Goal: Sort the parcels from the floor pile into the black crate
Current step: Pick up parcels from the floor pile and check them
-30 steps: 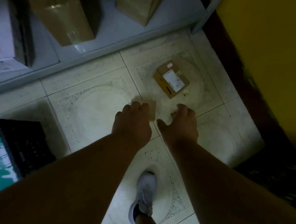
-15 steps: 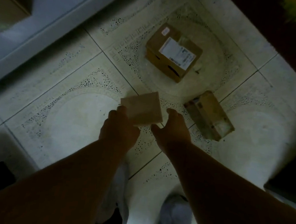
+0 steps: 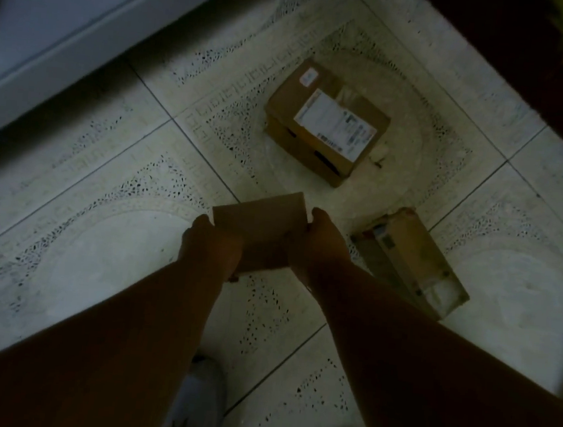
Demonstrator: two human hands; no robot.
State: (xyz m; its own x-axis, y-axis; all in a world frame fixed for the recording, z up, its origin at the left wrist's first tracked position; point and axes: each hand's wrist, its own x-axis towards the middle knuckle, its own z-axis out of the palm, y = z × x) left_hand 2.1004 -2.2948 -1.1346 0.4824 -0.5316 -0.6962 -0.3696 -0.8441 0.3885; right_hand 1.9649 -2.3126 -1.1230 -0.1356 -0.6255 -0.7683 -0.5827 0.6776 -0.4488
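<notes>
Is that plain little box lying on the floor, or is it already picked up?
Picked up, it seems. The small plain box sits between the left hand and right hand, which grip its two sides above the tiled floor.

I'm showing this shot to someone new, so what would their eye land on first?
First, the two bare arms reaching down the middle, left hand and right hand gripping a small plain box between them. Next, the labelled box on the patterned floor tiles just beyond, then the long box lying right of the hands.
</notes>
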